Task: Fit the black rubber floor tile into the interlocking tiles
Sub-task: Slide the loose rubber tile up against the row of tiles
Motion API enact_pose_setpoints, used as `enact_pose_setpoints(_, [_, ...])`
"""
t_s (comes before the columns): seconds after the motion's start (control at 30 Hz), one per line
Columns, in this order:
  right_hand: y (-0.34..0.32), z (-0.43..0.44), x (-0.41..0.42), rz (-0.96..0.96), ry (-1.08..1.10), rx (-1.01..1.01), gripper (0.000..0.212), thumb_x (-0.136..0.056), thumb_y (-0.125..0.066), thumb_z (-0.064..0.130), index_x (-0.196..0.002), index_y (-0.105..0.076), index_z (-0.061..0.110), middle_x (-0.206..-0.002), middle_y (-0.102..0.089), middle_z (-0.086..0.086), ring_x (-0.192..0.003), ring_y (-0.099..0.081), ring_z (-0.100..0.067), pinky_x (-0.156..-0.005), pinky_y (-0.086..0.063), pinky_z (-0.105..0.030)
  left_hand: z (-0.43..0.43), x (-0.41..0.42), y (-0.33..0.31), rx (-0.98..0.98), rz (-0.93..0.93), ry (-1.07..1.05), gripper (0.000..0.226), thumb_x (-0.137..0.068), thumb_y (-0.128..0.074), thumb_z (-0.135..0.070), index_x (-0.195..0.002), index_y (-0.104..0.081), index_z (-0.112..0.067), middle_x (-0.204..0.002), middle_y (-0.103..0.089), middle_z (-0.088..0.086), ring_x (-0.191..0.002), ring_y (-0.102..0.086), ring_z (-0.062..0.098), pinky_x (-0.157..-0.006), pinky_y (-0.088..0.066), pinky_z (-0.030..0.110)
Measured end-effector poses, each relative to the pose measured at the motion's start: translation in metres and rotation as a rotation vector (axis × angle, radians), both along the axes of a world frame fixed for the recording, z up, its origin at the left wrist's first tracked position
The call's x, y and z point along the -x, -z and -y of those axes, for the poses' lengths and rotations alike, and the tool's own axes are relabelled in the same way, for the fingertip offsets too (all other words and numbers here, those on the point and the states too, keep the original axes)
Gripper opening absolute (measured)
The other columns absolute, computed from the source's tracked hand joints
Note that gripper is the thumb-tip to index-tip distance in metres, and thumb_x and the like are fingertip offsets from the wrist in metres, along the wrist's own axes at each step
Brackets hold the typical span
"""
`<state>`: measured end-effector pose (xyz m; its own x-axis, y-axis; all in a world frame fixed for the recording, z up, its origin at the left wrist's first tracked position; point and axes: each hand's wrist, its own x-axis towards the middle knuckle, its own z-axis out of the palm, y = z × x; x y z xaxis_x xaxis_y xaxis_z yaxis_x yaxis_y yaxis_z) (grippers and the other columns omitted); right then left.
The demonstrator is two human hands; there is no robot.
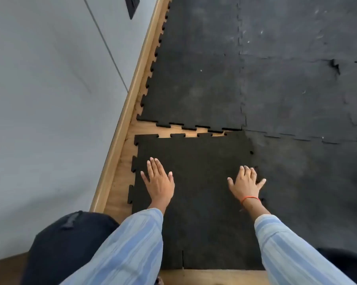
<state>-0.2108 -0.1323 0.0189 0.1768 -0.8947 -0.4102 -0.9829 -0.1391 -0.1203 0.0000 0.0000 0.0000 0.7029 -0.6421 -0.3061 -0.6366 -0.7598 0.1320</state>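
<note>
A loose black rubber floor tile [196, 157] with toothed edges lies on the wooden floor in front of me. My left hand [159, 182] rests flat on its left part, fingers spread. My right hand [246, 184] lies flat near its right edge, where that edge overlaps the laid tile beside it. Beyond it the laid interlocking tiles [194, 79] cover the floor. A narrow wedge of bare wood [173, 131] separates the loose tile's far teeth from the laid tile's near teeth; the gap closes toward the right.
A grey wall [50, 99] with a wooden skirting board [130, 108] runs along the left. A strip of bare wooden floor [122, 173] lies between skirting and tile. My dark-clad knee [70, 239] is at lower left. More laid tiles [307, 171] extend right.
</note>
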Motion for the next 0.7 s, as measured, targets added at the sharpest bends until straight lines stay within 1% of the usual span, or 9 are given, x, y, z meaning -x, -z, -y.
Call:
enact_pose_setpoints(0.1, [0.025, 0.013, 0.004, -0.088, -0.029, -0.015, 0.072, -0.092, -0.049, 0.044, -0.148, -0.022, 0.008, -0.158, -0.018, -0.009, -0.147, -0.007, -0.027, -0.113, -0.012, -0.065, 0.002, -0.013, 0.021, -0.045, 0.038, -0.088, 0.073, -0.099, -0.031, -0.047, -0.152, -0.001, -0.007, -0.162, 0.000, 0.012, -0.148, 0.004, 0.028, -0.117, -0.002, 0.050])
enact_pose_setpoints(0.2, [0.033, 0.025, 0.002, -0.080, 0.056, -0.073, 0.088, -0.087, -0.056, 0.051, -0.149, -0.015, 0.005, -0.159, -0.009, -0.015, -0.147, -0.006, -0.032, -0.113, -0.015, -0.063, 0.001, -0.022, 0.031, -0.056, -0.039, -0.220, 0.077, -0.099, -0.032, -0.048, -0.151, 0.001, -0.002, -0.161, 0.003, 0.018, -0.148, 0.002, 0.032, -0.118, -0.007, 0.049])
enact_pose_setpoints(0.27, [0.034, 0.028, 0.001, -0.058, 0.139, -0.095, 0.101, -0.082, -0.062, 0.055, -0.150, -0.009, 0.003, -0.159, -0.005, -0.019, -0.146, -0.005, -0.035, -0.114, -0.016, -0.062, 0.001, -0.026, 0.033, -0.076, -0.125, -0.362, 0.081, -0.098, -0.033, -0.050, -0.150, 0.003, 0.001, -0.160, 0.004, 0.022, -0.147, 0.000, 0.036, -0.120, -0.010, 0.047])
enact_pose_setpoints(0.3, [0.034, 0.029, 0.003, -0.057, 0.189, -0.111, 0.107, -0.079, -0.064, 0.058, -0.150, -0.007, 0.002, -0.158, -0.004, -0.021, -0.146, -0.005, -0.036, -0.114, -0.016, -0.061, 0.000, -0.030, 0.033, -0.102, -0.166, -0.424, 0.082, -0.098, -0.033, -0.051, -0.150, 0.002, 0.002, -0.159, 0.002, 0.023, -0.147, -0.003, 0.037, -0.120, -0.011, 0.046])
enact_pose_setpoints(0.37, [0.034, 0.029, 0.009, -0.027, 0.284, -0.149, 0.119, -0.072, -0.068, 0.063, -0.150, -0.002, 0.002, -0.157, -0.009, -0.022, -0.145, -0.011, -0.038, -0.114, -0.019, -0.059, -0.003, -0.037, 0.032, -0.157, -0.204, -0.461, 0.083, -0.097, -0.033, -0.053, -0.150, -0.002, 0.004, -0.159, -0.006, 0.023, -0.146, -0.011, 0.038, -0.119, -0.015, 0.046])
enact_pose_setpoints(0.43, [0.035, 0.032, 0.014, 0.031, 0.344, -0.163, 0.128, -0.066, -0.073, 0.064, -0.150, 0.001, 0.002, -0.153, -0.018, -0.023, -0.141, -0.019, -0.038, -0.112, -0.028, -0.057, -0.005, -0.042, 0.032, -0.136, -0.200, -0.461, 0.085, -0.095, -0.039, -0.054, -0.149, -0.009, 0.005, -0.155, -0.019, 0.024, -0.141, -0.025, 0.039, -0.116, -0.024, 0.046])
enact_pose_setpoints(0.5, [0.033, 0.038, 0.015, 0.068, 0.367, -0.159, 0.130, -0.064, -0.077, 0.060, -0.149, 0.000, 0.000, -0.150, -0.023, -0.024, -0.138, -0.023, -0.040, -0.109, -0.034, -0.051, -0.005, -0.046, 0.032, -0.057, -0.222, -0.527, 0.089, -0.091, -0.051, -0.053, -0.147, -0.014, 0.005, -0.150, -0.027, 0.023, -0.134, -0.035, 0.038, -0.111, -0.034, 0.046])
enact_pose_setpoints(0.57, [0.031, 0.041, 0.014, 0.064, 0.362, -0.163, 0.129, -0.064, -0.079, 0.057, -0.148, -0.001, -0.003, -0.149, -0.023, -0.025, -0.137, -0.023, -0.040, -0.109, -0.032, -0.046, -0.004, -0.051, 0.033, 0.014, -0.254, -0.611, 0.093, -0.086, -0.060, -0.053, -0.147, -0.017, 0.005, -0.147, -0.029, 0.023, -0.130, -0.039, 0.037, -0.107, -0.038, 0.045])
enact_pose_setpoints(0.7, [0.030, 0.043, 0.017, 0.073, 0.376, -0.195, 0.123, -0.070, -0.078, 0.050, -0.149, -0.001, -0.002, -0.150, -0.021, -0.026, -0.139, -0.019, -0.042, -0.112, -0.027, -0.047, 0.000, -0.060, 0.033, 0.074, -0.319, -0.730, 0.095, -0.082, -0.064, -0.054, -0.145, -0.021, 0.002, -0.146, -0.030, 0.023, -0.130, -0.037, 0.039, -0.107, -0.038, 0.047])
